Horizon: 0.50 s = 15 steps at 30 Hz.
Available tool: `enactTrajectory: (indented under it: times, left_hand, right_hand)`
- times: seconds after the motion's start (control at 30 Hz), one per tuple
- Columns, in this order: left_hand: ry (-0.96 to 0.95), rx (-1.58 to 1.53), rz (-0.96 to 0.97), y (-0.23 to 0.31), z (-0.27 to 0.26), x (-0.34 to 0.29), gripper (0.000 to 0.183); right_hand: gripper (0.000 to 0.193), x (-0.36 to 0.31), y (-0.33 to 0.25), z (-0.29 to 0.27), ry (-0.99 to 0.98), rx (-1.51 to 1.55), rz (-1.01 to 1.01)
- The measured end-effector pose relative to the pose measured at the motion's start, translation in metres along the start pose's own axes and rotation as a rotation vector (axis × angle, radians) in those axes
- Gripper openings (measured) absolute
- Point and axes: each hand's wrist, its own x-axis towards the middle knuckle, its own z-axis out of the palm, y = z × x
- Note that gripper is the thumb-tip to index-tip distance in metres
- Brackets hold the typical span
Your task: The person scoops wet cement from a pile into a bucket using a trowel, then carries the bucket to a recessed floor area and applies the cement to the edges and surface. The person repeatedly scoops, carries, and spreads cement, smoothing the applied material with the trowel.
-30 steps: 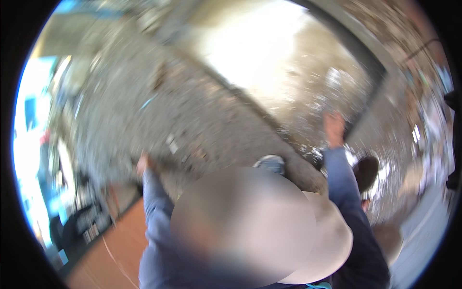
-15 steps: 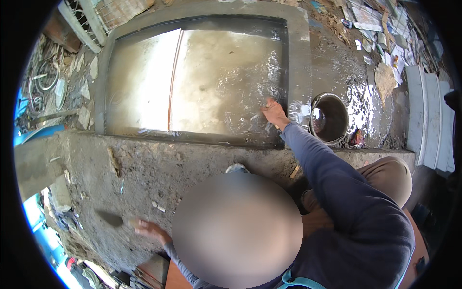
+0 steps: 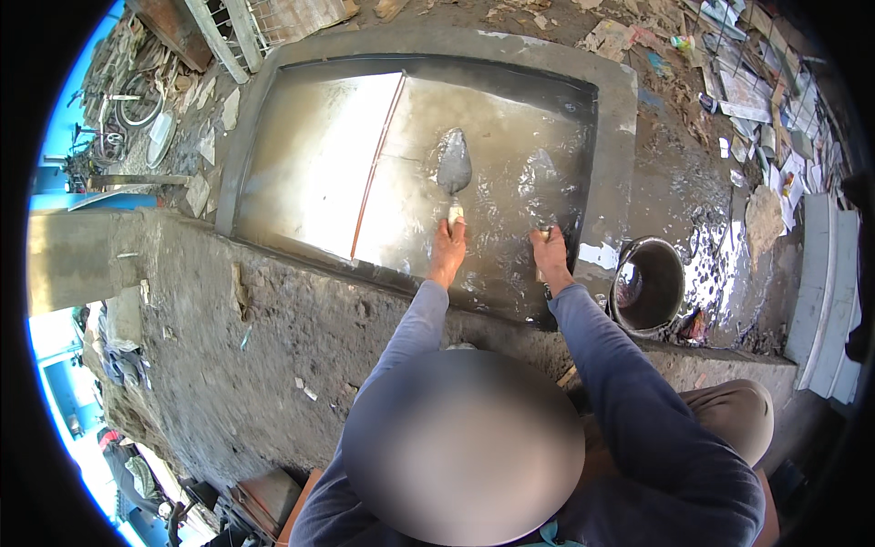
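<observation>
My left hand (image 3: 447,251) is closed round the pale handle of a pointed trowel (image 3: 454,171). Its grey, leaf-shaped blade points away from me over the wet, shiny surface inside a rectangular cement frame (image 3: 612,137). To the right, near the frame's inner right edge, my right hand (image 3: 550,256) is closed on a pale-handled tool (image 3: 544,233). Most of that tool is hidden by the fingers, so its kind does not show. Murky water with bright reflections covers the framed surface (image 3: 310,164), and a thin reddish-brown line crosses it left of the trowel.
A dark round bucket (image 3: 648,287) stands just right of the frame on wet ground. A rough earthen ledge (image 3: 301,337) runs along the near side. Paper and debris (image 3: 756,109) lie at the far right, beside grey corrugated sheets (image 3: 823,283). A bicycle (image 3: 137,105) is at far left.
My left hand has swung the trowel from over the ledge at lower left up over the framed surface. My right hand remains near the frame's right side. The view has shifted.
</observation>
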Motion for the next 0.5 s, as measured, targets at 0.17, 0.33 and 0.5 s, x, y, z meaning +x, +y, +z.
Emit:
enactTrajectory:
  times: [0.17, 0.33, 0.5]
  left_hand:
    - [-0.1, 0.195, -0.016, -0.007, 0.007, 0.028, 0.045]
    - [0.097, 0.306, 0.255, 0.0, 0.021, 0.027, 0.065]
    - [0.023, 0.282, 0.14, 0.017, 0.019, 0.004, 0.058]
  right_hand:
    - [0.033, 0.011, 0.032, 0.016, 0.0, -0.271, 0.08]
    - [0.035, -0.005, -0.001, -0.001, -0.134, -0.227, -0.149]
    - [0.042, -0.004, -0.103, -0.021, -0.02, -0.169, -0.296]
